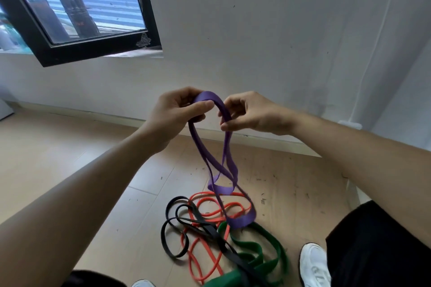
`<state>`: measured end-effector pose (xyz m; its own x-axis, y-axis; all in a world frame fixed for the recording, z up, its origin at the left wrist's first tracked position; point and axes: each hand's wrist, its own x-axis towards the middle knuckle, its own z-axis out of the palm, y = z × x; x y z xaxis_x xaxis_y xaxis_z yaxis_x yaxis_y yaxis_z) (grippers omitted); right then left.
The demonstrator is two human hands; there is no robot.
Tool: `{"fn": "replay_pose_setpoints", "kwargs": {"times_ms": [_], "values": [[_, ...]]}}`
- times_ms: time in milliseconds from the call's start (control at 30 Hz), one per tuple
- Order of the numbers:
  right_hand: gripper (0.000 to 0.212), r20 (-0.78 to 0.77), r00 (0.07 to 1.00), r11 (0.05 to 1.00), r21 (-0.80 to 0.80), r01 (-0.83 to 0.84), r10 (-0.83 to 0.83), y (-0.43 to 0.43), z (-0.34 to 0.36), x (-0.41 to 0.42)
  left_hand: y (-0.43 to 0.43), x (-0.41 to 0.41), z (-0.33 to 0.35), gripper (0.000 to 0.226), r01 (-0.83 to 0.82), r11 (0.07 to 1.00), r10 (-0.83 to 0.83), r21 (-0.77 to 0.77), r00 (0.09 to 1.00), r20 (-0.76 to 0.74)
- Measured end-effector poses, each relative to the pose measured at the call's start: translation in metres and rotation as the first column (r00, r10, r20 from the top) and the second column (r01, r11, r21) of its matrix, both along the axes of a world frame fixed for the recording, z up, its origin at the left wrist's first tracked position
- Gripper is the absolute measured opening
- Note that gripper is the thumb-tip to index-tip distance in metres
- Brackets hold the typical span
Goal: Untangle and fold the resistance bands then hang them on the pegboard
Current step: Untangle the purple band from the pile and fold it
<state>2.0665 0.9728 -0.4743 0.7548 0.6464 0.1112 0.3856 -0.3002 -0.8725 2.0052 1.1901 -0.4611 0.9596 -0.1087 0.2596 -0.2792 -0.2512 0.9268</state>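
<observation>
The hanging loops of the wide purple rubber band fill the air in the middle. Under them a thin black rubber band, an orange-red rubber band and a broad green rubber band lie tangled on the light wooden floor; the purple loop perhaps touches them. At right, a white sports shoe and a black trouser leg block the way. The floor at left gives free passage. High at left, a black-framed window leaf projects into the room.

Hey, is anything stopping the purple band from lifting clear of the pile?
Maybe: the purple band hangs with its lowest loop across the red band and against the green band; threading through them is unclear.
</observation>
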Motion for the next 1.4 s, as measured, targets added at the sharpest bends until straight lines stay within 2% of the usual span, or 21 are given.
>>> {"fn": "replay_pose_setpoints", "kwargs": {"times_ms": [167, 267, 433, 567, 700, 900, 1033, 1200, 1400], "values": [[0.030, -0.058, 0.998, 0.999, -0.037, -0.001, -0.001, 0.004, -0.016, 0.006, 0.003, 0.000, 0.002, 0.015, -0.052, 0.998, 0.053, -0.030, 0.999, 0.011], [0.028, -0.056, 0.997, 0.996, 0.078, 0.053, -0.049, 0.005, -0.015, 0.006, 0.007, 0.000, 0.006, 0.018, -0.084, 0.996, 0.084, -0.043, 0.996, -0.008], [0.030, -0.040, 0.997, 0.968, 0.236, 0.080, -0.072, 0.009, -0.009, 0.001, 0.008, -0.002, 0.012, 0.042, -0.035, 0.999, 0.034, -0.008, 0.998, -0.056], [0.035, 0.026, 0.999, 0.970, 0.244, 0.016, -0.023, 0.014, -0.001, -0.006, 0.001, -0.002, 0.015, 0.026, -0.070, 0.995, 0.071, 0.074, 0.997, -0.016], [0.030, 0.077, 0.994, 0.961, 0.271, 0.050, -0.074, 0.011, 0.009, -0.005, 0.006, -0.001, 0.017, 0.018, -0.112, 0.989, 0.115, 0.097, 0.993, -0.027], [0.036, 0.042, 0.999, 0.998, 0.061, 0.024, -0.026, 0.012, 0.001, -0.005, 0.002, -0.003, 0.014, 0.026, -0.090, 0.980, 0.085, 0.176, 0.996, 0.037], [0.029, -0.027, 0.999, 0.999, 0.048, 0.025, -0.024, 0.015, -0.012, -0.005, 0.002, -0.003, 0.015, 0.024, -0.088, 0.979, 0.081, 0.186, 0.996, 0.047], [0.034, -0.147, 0.989, 0.995, 0.093, 0.018, -0.004, 0.022, -0.023, -0.007, 0.008, -0.003, 0.022, 0.015, -0.098, 0.993, 0.096, 0.068, 0.995, 0.028], [0.027, -0.293, 0.955, 0.994, 0.105, -0.016, 0.047, 0.037, -0.021, -0.012, 0.008, -0.002, 0.028, 0.012, -0.098, 0.991, 0.099, -0.095, 0.995, 0.002]]}}
